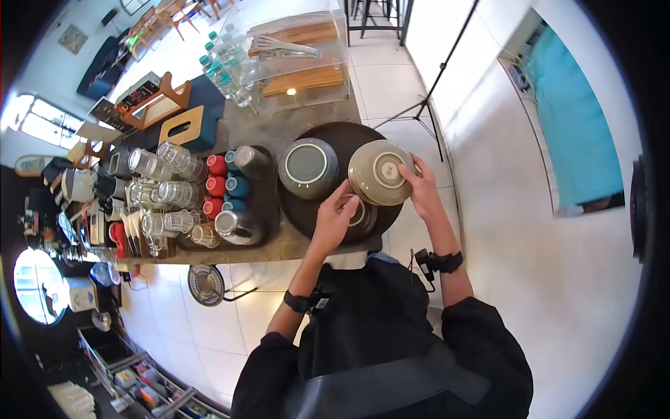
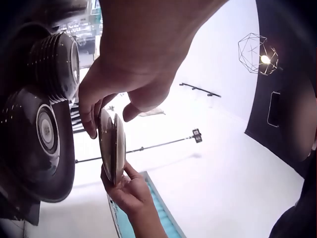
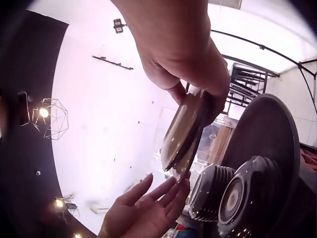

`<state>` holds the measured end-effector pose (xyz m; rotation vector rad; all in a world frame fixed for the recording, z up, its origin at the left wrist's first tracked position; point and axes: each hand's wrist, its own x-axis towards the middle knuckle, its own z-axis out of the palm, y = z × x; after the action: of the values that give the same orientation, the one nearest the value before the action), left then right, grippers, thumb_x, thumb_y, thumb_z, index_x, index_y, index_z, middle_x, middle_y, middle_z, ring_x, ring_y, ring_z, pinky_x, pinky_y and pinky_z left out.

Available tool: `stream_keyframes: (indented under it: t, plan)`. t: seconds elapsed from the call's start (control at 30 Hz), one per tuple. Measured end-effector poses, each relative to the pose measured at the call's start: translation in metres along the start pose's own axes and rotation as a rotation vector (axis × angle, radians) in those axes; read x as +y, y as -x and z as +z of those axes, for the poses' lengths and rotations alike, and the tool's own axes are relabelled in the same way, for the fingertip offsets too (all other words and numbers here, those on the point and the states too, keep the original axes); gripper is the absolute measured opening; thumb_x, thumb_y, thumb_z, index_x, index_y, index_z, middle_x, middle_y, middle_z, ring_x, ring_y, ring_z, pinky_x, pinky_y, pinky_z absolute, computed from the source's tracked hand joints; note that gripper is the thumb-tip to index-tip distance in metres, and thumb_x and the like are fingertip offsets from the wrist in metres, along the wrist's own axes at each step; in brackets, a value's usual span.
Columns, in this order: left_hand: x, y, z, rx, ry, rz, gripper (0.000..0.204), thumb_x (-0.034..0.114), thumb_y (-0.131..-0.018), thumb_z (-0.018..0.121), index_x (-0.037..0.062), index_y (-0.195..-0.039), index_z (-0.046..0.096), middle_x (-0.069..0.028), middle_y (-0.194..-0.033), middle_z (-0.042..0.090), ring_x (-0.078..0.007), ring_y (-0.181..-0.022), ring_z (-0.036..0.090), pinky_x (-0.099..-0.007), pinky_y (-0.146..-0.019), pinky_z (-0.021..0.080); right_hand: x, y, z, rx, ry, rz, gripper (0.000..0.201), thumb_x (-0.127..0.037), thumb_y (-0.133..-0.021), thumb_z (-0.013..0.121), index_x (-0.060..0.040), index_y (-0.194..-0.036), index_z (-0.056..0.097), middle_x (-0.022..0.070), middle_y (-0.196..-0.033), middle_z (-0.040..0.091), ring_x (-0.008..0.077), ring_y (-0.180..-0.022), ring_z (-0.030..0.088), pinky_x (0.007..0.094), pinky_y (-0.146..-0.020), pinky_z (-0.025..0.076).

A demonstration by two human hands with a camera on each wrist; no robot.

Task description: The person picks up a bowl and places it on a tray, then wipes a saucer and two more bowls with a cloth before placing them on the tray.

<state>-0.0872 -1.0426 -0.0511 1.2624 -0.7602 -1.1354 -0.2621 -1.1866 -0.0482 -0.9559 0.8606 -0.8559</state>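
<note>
My right hand (image 1: 424, 194) grips a pair of shallow beige dishes (image 1: 370, 166) by their right edge, thumb on the upturned underside. Seen edge-on in the left wrist view, the two dishes (image 2: 113, 144) lie close against each other. My left hand (image 1: 336, 218) is at their lower left edge, fingers loosely extended, thumb apart; its fingertips are right at the rim in the right wrist view. Below are a stack of upside-down grey bowls (image 1: 307, 167) and another upturned stack (image 3: 235, 198), partly hidden by my left hand in the head view, on a dark round tray (image 1: 340, 133).
Left of the round tray, a dark rectangular tray (image 1: 269, 227) bears glasses, metal tumblers and red and blue cups (image 1: 216, 186). A clear box (image 1: 300, 63) with tongs on top stands at the back beside water bottles (image 1: 223, 66). A tripod (image 1: 422, 105) stands behind on the right.
</note>
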Motion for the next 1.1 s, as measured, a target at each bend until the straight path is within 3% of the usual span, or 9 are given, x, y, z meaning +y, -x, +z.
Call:
stream_keyframes:
  t: [0.1, 0.23, 0.37, 0.43, 0.53, 0.63, 0.67, 0.87, 1.1]
  plan:
    - [-0.009, -0.011, 0.013, 0.098, -0.25, 0.052, 0.058, 0.017, -0.091, 0.063, -0.0034, -0.14, 0.039, -0.0177, -0.131, 0.055, -0.0194, -0.113, 0.057, -0.0295, -0.09, 0.047, 0.014, -0.049, -0.012, -0.065, 0.087, 0.022, 0.056, -0.012, -0.088, 0.067, 0.0045, -0.135, 0.041, 0.0121, -0.118, 0.06, 0.0165, -0.106, 0.059, 0.0291, -0.092, 0.047]
    - [-0.012, -0.022, 0.03, 0.257, -0.375, 0.079, 0.055, 0.018, -0.089, 0.064, -0.0046, -0.135, 0.044, -0.0191, -0.128, 0.056, -0.0238, -0.112, 0.057, -0.0314, -0.091, 0.046, 0.027, -0.071, -0.014, -0.162, 0.092, 0.082, 0.055, -0.012, -0.088, 0.067, 0.0043, -0.135, 0.041, 0.0112, -0.118, 0.059, 0.0167, -0.106, 0.058, 0.0295, -0.093, 0.046]
    - [0.006, -0.013, 0.03, 0.381, -0.376, 0.153, 0.053, 0.017, -0.088, 0.065, -0.0008, -0.134, 0.046, -0.0185, -0.124, 0.058, -0.0233, -0.106, 0.059, -0.0318, -0.088, 0.047, 0.016, -0.065, -0.014, -0.195, 0.058, 0.147, 0.054, -0.012, -0.089, 0.066, 0.0038, -0.134, 0.042, 0.0108, -0.121, 0.058, 0.0165, -0.108, 0.057, 0.0293, -0.094, 0.045]
    - [0.024, 0.005, 0.03, 0.439, -0.427, 0.082, 0.052, 0.016, -0.089, 0.065, -0.0006, -0.135, 0.046, -0.0165, -0.12, 0.061, -0.0208, -0.103, 0.06, -0.0295, -0.086, 0.047, 0.002, -0.051, -0.012, -0.285, 0.079, 0.181, 0.053, -0.013, -0.088, 0.067, 0.0027, -0.134, 0.044, 0.0097, -0.122, 0.057, 0.0159, -0.111, 0.055, 0.0289, -0.096, 0.044]
    - [-0.006, 0.028, 0.017, 0.539, -0.366, 0.06, 0.045, 0.015, -0.089, 0.064, -0.0026, -0.13, 0.052, -0.0143, -0.113, 0.063, -0.0172, -0.094, 0.061, -0.0272, -0.082, 0.048, 0.007, -0.029, -0.006, -0.346, 0.15, 0.181, 0.053, -0.016, -0.085, 0.07, 0.0021, -0.13, 0.049, 0.0089, -0.118, 0.058, 0.0158, -0.11, 0.054, 0.0291, -0.097, 0.042]
    - [-0.011, 0.043, 0.006, 0.433, -0.433, -0.079, 0.038, 0.015, -0.09, 0.064, -0.0046, -0.122, 0.058, -0.0142, -0.108, 0.064, -0.0151, -0.085, 0.062, -0.0268, -0.076, 0.049, 0.028, -0.015, 0.003, -0.397, 0.294, 0.142, 0.051, -0.017, -0.084, 0.071, 0.0004, -0.128, 0.051, 0.0084, -0.117, 0.059, 0.0161, -0.109, 0.054, 0.0297, -0.097, 0.042]
    - [-0.012, 0.045, 0.008, 0.482, -0.435, -0.035, 0.036, 0.016, -0.089, 0.065, -0.0057, -0.118, 0.061, -0.0149, -0.105, 0.064, -0.0153, -0.078, 0.062, -0.0279, -0.072, 0.05, 0.034, -0.011, 0.007, -0.393, 0.295, 0.176, 0.05, -0.018, -0.084, 0.071, 0.0004, -0.126, 0.052, 0.0091, -0.116, 0.06, 0.0173, -0.109, 0.055, 0.0307, -0.097, 0.042]
    - [-0.018, 0.052, 0.001, 0.554, -0.558, -0.037, 0.043, 0.018, -0.085, 0.068, -0.006, -0.119, 0.06, -0.017, -0.108, 0.062, -0.0202, -0.074, 0.062, -0.0301, -0.07, 0.05, 0.046, 0.0, 0.027, -0.369, 0.453, 0.023, 0.05, -0.017, -0.083, 0.07, 0.0014, -0.126, 0.05, 0.014, -0.116, 0.061, 0.0208, -0.109, 0.056, 0.0325, -0.097, 0.042]
    - [-0.034, 0.057, 0.002, 0.594, -0.622, -0.001, 0.044, 0.018, -0.084, 0.07, -0.0062, -0.119, 0.06, -0.0162, -0.109, 0.059, -0.0206, -0.078, 0.061, -0.0308, -0.07, 0.051, 0.058, 0.012, 0.034, -0.293, 0.546, 0.007, 0.051, -0.02, -0.082, 0.07, -0.002, -0.126, 0.05, 0.0167, -0.116, 0.058, 0.0258, -0.111, 0.055, 0.0354, -0.098, 0.041]
